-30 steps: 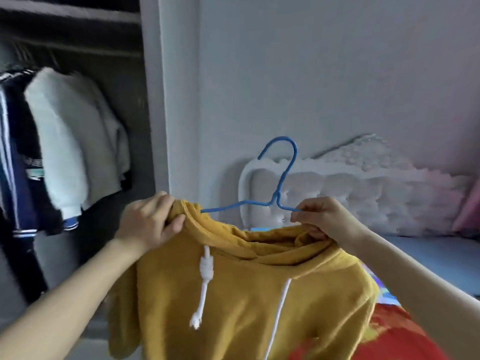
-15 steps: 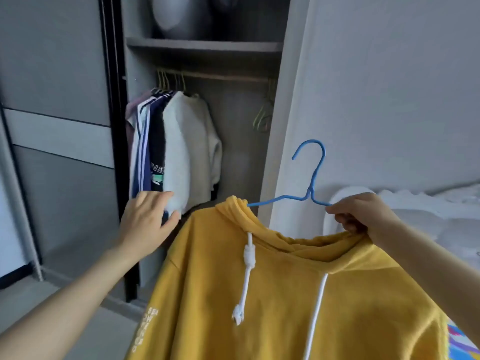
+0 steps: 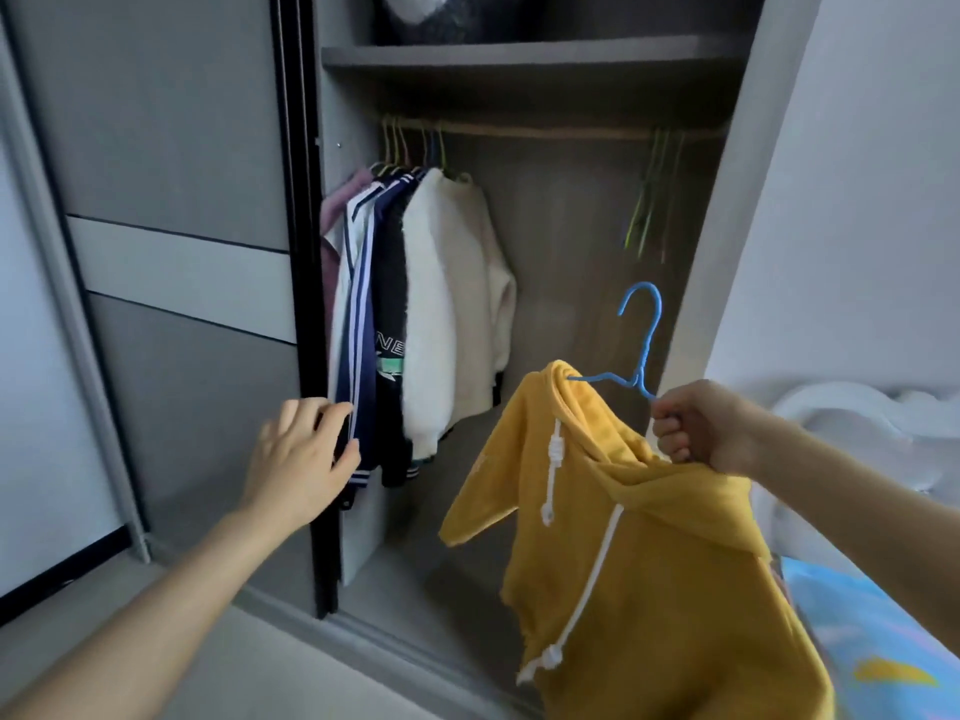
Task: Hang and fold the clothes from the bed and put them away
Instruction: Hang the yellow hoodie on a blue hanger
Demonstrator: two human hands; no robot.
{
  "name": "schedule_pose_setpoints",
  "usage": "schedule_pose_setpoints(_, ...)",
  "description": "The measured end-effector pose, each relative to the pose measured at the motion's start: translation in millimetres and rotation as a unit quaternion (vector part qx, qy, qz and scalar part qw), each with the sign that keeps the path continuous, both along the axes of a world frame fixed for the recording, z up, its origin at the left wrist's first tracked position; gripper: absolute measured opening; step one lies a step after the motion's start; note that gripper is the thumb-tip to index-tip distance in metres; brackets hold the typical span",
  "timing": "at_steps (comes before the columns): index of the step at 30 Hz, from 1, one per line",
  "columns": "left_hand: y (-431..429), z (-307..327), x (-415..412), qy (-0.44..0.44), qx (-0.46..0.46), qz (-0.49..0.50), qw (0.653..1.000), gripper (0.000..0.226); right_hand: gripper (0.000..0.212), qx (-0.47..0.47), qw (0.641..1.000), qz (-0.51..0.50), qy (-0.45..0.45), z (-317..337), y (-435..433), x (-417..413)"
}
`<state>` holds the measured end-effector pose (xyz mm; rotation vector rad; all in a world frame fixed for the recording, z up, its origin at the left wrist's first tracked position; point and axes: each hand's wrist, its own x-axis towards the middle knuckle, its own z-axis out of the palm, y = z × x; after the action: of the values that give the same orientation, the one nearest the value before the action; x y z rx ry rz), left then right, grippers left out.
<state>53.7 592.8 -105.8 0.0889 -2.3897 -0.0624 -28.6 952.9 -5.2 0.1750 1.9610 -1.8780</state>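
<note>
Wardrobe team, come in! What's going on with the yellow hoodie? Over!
Right hand shut on blue hanger. Yellow hoodie on it, not yet on rail. Left hand open, by the hanging clothes. Rail's middle free.

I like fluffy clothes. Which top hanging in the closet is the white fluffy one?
The white fleece top, last on the right of the hanging row. The tops left of it are dark or striped, and the yellow hoodie isn't hung yet.

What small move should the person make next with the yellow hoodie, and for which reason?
Probably lift the right hand so the blue hanger hooks over the wardrobe rail. The yellow hoodie already sits on the hanger, the rail is bare between the hung clothes and the spare hangers, and the left hand is open near those clothes.
</note>
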Motion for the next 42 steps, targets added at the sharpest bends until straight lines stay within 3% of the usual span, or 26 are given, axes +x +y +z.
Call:
schedule_pose_setpoints(3,-18,0,-32,-0.011,-0.011,0.013,1.000,0.050,0.025,-0.090,0.995,-0.045,0.027,6,-31,-54)
schedule_pose_setpoints(6,-46,5,-81,0.002,-0.014,0.045,0.999,0.033,0.029,-0.189,0.979,-0.064,0.052,10,-74,-118)
schedule_pose_setpoints(8,-62,13,-117,0.008,0.013,0.063,0.998,0.033,0.030,-0.231,0.966,-0.080,0.080,15,-104,-161)
schedule_pose_setpoints(18,-118,96,-302,0.080,0.036,0.119,0.989,0.033,0.026,-0.306,0.919,-0.036,0.246,97,-184,-339)
schedule_pose_setpoints(23,-147,118,-357,0.097,0.047,0.146,0.983,0.039,0.021,-0.272,0.908,-0.037,0.316,145,-219,-400)
schedule_pose_setpoints(27,-191,140,-401,0.120,0.057,0.158,0.978,0.054,0.014,-0.172,0.922,-0.079,0.337,172,-245,-455)
schedule_pose_setpoints(32,-248,169,-457,0.130,0.063,0.175,0.974,0.079,0.026,-0.125,0.906,-0.149,0.376,209,-281,-504)
schedule_pose_setpoints(36,-279,148,-486,0.087,0.097,0.177,0.976,0.096,0.027,-0.112,0.916,-0.130,0.361,227,-316,-531)
schedule_pose_setpoints(42,-297,127,-509,0.140,0.035,0.184,0.972,0.103,0.029,-0.046,0.928,-0.134,0.344,216,-353,-571)
